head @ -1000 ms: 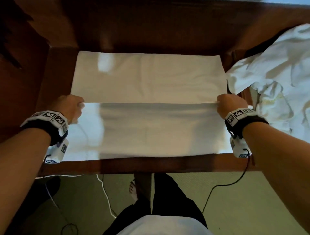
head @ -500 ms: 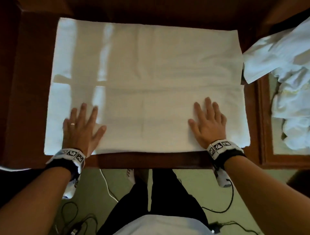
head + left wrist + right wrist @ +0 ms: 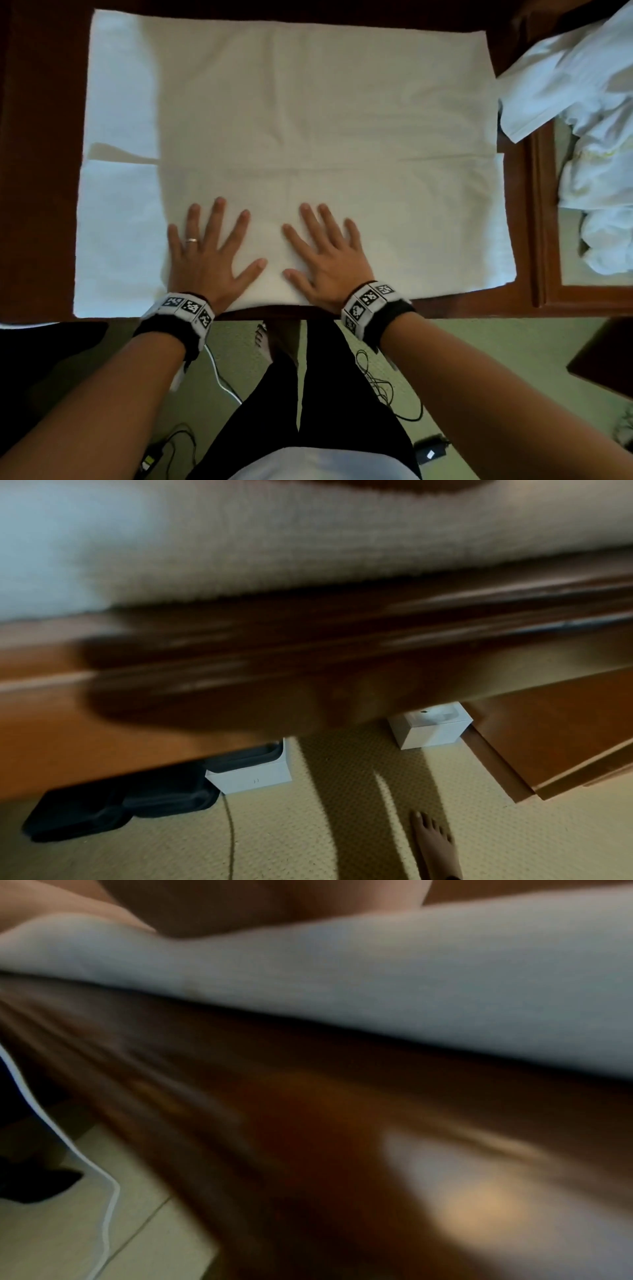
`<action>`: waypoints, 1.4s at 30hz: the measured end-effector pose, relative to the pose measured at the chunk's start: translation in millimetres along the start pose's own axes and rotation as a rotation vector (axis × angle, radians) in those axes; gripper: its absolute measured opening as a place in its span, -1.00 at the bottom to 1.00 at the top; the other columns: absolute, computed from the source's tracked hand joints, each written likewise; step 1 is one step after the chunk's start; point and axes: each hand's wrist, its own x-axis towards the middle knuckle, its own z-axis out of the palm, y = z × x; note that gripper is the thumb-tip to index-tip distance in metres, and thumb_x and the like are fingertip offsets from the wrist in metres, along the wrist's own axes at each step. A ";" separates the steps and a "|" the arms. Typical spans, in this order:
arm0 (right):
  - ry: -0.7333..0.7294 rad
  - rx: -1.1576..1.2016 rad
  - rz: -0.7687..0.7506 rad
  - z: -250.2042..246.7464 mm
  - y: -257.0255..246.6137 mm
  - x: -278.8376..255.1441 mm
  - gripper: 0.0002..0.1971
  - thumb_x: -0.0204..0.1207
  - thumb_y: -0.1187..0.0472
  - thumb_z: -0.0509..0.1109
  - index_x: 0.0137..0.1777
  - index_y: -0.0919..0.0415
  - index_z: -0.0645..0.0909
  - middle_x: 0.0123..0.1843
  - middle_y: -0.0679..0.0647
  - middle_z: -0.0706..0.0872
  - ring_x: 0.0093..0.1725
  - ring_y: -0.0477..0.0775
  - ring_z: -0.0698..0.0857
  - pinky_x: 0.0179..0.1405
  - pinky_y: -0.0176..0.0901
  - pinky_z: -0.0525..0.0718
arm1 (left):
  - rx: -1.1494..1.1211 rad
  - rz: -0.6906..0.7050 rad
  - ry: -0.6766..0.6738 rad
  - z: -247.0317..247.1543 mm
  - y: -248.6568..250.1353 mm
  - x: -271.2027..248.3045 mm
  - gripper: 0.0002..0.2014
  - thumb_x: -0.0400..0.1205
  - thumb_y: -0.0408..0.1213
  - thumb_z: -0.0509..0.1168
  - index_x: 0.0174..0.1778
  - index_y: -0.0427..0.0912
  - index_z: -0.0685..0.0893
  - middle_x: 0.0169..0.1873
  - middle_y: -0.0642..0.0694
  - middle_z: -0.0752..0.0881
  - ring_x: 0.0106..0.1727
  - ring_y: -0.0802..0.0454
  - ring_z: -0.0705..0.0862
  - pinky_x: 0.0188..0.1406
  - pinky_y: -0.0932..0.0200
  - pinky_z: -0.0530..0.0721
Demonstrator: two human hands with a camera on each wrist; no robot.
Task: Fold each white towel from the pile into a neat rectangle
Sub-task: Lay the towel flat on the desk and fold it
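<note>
Seen from the head camera, a white towel (image 3: 308, 137) lies spread flat over a dark wooden surface (image 3: 37, 171), filling most of the upper half of the frame. Its near portion is doubled over, with the edge of the upper layer running across the middle of the frame, and its near edge lies along the surface's front rim. The left hand (image 3: 209, 253) lies palm down on that doubled part, at centre left, fingers straight and spread, holding nothing; a ring sits on one finger. Just beside it, at centre, the right hand (image 3: 325, 253) also lies flat on the towel, fingers straight and fanned, holding nothing. The thumbs point toward each other but stay apart. Both wrists wear black bands with black-and-white marker squares. At the upper right of the frame a crumpled pile of white towels (image 3: 589, 120) spills over a neighbouring wooden frame, one corner near the spread towel's right edge. Below the surface are pale green carpet, dark trousers, a bare foot and loose cables. Both wrist views are blurred, showing only towel edge and wood.
</note>
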 end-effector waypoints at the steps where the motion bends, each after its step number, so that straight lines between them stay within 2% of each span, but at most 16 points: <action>1: -0.021 -0.016 -0.007 1.3 6.5 0.7 -0.27 0.64 -0.38 -0.05 0.76 -0.15 -0.02 0.80 0.08 -0.16 0.76 0.23 -0.14 0.62 0.41 0.05 | -0.007 -0.025 0.013 2.8 -1.5 0.4 -0.13 0.53 0.52 -0.13 0.76 0.26 -0.04 0.78 0.00 -0.13 0.75 -0.35 -0.10 0.59 -0.53 -0.05; 4: -0.017 -0.057 0.059 -2.7 62.5 -6.5 -0.28 0.63 -0.42 -0.14 0.75 -0.23 -0.14 0.79 0.01 -0.25 0.76 0.13 -0.22 0.66 0.34 -0.01 | -0.008 -0.057 0.026 4.9 -5.8 -0.4 -0.12 0.51 0.56 -0.18 0.75 0.30 -0.12 0.78 0.04 -0.20 0.76 -0.32 -0.17 0.61 -0.51 -0.11; 8: -0.018 0.023 0.388 -17.1 168.2 -39.3 -0.29 0.61 -0.45 -0.22 0.72 -0.29 -0.25 0.77 -0.07 -0.33 0.75 0.05 -0.29 0.70 0.25 -0.09 | 0.008 -0.054 0.018 2.9 -2.2 0.2 -0.10 0.51 0.57 -0.16 0.76 0.27 -0.07 0.78 0.02 -0.17 0.76 -0.33 -0.14 0.60 -0.52 -0.04; 10: -0.026 0.058 0.478 -23.8 192.2 -50.6 -0.26 0.59 -0.45 -0.25 0.73 -0.25 -0.25 0.77 -0.05 -0.33 0.74 0.04 -0.29 0.71 0.22 -0.10 | 0.024 -0.048 0.010 -1.7 0.9 1.1 -0.10 0.50 0.57 -0.16 0.76 0.25 -0.02 0.78 -0.01 -0.11 0.75 -0.34 -0.08 0.59 -0.50 0.06; 13: 0.053 0.120 0.575 -29.6 175.5 -41.2 -0.23 0.59 -0.41 -0.22 0.76 -0.11 -0.12 0.79 0.09 -0.23 0.76 0.14 -0.22 0.69 0.30 -0.05 | 0.031 -0.085 0.012 -11.9 9.4 4.5 -0.09 0.50 0.56 -0.14 0.76 0.20 0.04 0.77 -0.09 -0.01 0.72 -0.36 0.05 0.50 -0.42 0.23; 14: 0.080 0.124 0.561 -31.2 160.5 -34.2 -0.22 0.59 -0.40 -0.21 0.76 -0.08 -0.09 0.79 0.12 -0.21 0.76 0.18 -0.19 0.68 0.31 -0.03 | 0.019 -0.094 0.019 -16.0 12.7 7.1 -0.09 0.51 0.55 -0.13 0.76 0.18 0.06 0.77 -0.13 0.02 0.70 -0.38 0.09 0.47 -0.40 0.27; 17: -0.014 0.067 0.327 -26.1 112.5 -20.9 -0.23 0.61 -0.44 -0.15 0.75 -0.16 -0.16 0.77 0.08 -0.32 0.74 0.26 -0.28 0.66 0.33 -0.09 | 0.047 0.017 -0.003 -20.3 14.6 14.1 -0.12 0.54 0.53 -0.17 0.76 0.18 0.08 0.77 -0.13 0.03 0.70 -0.37 0.10 0.49 -0.42 0.28; 19: -0.091 0.075 0.300 -20.8 97.9 -19.7 -0.21 0.59 -0.49 -0.12 0.73 -0.23 -0.27 0.74 0.04 -0.46 0.71 0.29 -0.40 0.64 0.38 -0.20 | 0.091 0.077 -0.027 -18.2 -2.6 17.6 -0.13 0.54 0.56 -0.28 0.76 0.25 -0.02 0.78 -0.04 -0.06 0.74 -0.33 0.02 0.56 -0.47 0.21; 23: -0.110 0.072 0.309 -22.2 100.0 -18.7 -0.19 0.56 -0.52 -0.12 0.70 -0.29 -0.34 0.72 0.01 -0.51 0.70 0.30 -0.43 0.65 0.41 -0.20 | 0.070 -0.106 -0.032 -22.6 -60.4 15.7 -0.07 0.47 0.62 -0.37 0.75 0.25 -0.15 0.78 -0.01 -0.18 0.75 -0.33 -0.05 0.55 -0.54 0.15; 26: -0.131 0.071 0.310 -24.5 95.5 -20.1 -0.18 0.55 -0.52 -0.12 0.70 -0.29 -0.35 0.72 0.02 -0.50 0.70 0.31 -0.41 0.66 0.41 -0.17 | 0.065 -0.173 -0.076 -25.2 -77.7 8.4 -0.03 0.42 0.63 -0.44 0.74 0.23 -0.25 0.77 -0.04 -0.25 0.77 -0.27 -0.12 0.57 -0.51 0.15; 29: -0.150 0.070 0.325 -22.8 82.5 -31.1 -0.18 0.54 -0.52 -0.10 0.69 -0.29 -0.34 0.74 0.03 -0.45 0.71 0.32 -0.37 0.66 0.42 -0.10 | 0.023 -0.203 -0.105 -26.2 -71.7 -3.9 -0.01 0.40 0.64 -0.39 0.74 0.23 -0.21 0.77 -0.03 -0.23 0.76 -0.24 -0.11 0.60 -0.47 0.11; 32: -0.191 0.090 0.344 -21.9 70.9 -47.0 -0.17 0.54 -0.51 -0.04 0.70 -0.30 -0.32 0.75 0.02 -0.43 0.72 0.31 -0.35 0.65 0.40 -0.07 | 0.006 -0.231 -0.136 -31.8 -67.0 -16.9 -0.07 0.47 0.61 -0.21 0.73 0.21 -0.04 0.77 -0.07 -0.07 0.73 -0.28 0.02 0.60 -0.44 0.16; 35: -0.229 0.121 0.378 -34.0 65.3 -50.5 -0.21 0.58 -0.41 0.12 0.72 -0.29 -0.16 0.78 -0.01 -0.31 0.75 0.28 -0.22 0.63 0.37 0.09 | 0.002 -0.235 -0.174 -49.9 -64.9 -17.0 -0.22 0.59 0.47 0.05 0.68 0.17 0.18 0.70 -0.12 0.16 0.63 -0.33 0.21 0.51 -0.36 0.36; 37: -0.216 0.151 0.403 -47.8 66.8 -42.5 -0.30 0.60 -0.26 0.23 0.70 -0.21 0.09 0.78 0.01 -0.05 0.73 0.28 0.03 0.58 0.31 0.31 | -0.001 -0.223 -0.177 -65.2 -64.4 -6.2 -0.33 0.61 0.36 0.16 0.58 0.10 0.33 0.56 -0.15 0.32 0.51 -0.32 0.35 0.39 -0.29 0.48; 40: -0.139 0.204 0.427 -73.9 80.5 -18.4 -0.48 0.64 -0.08 0.29 0.57 0.03 0.43 0.58 0.09 0.43 0.51 0.26 0.44 0.42 0.13 0.53 | -0.070 -0.216 -0.176 -93.6 -65.7 26.5 -0.47 0.65 0.23 0.23 0.43 -0.02 0.48 0.41 -0.18 0.49 0.39 -0.30 0.52 0.27 -0.20 0.55; 42: -0.111 0.220 0.441 -91.2 95.1 2.8 -0.53 0.66 -0.01 0.28 0.52 0.11 0.50 0.46 0.13 0.55 0.43 0.23 0.54 0.38 0.06 0.56 | -0.125 -0.200 -0.194 -112.3 -67.0 53.9 -0.52 0.67 0.18 0.25 0.40 -0.04 0.52 0.39 -0.18 0.54 0.36 -0.26 0.58 0.29 -0.17 0.59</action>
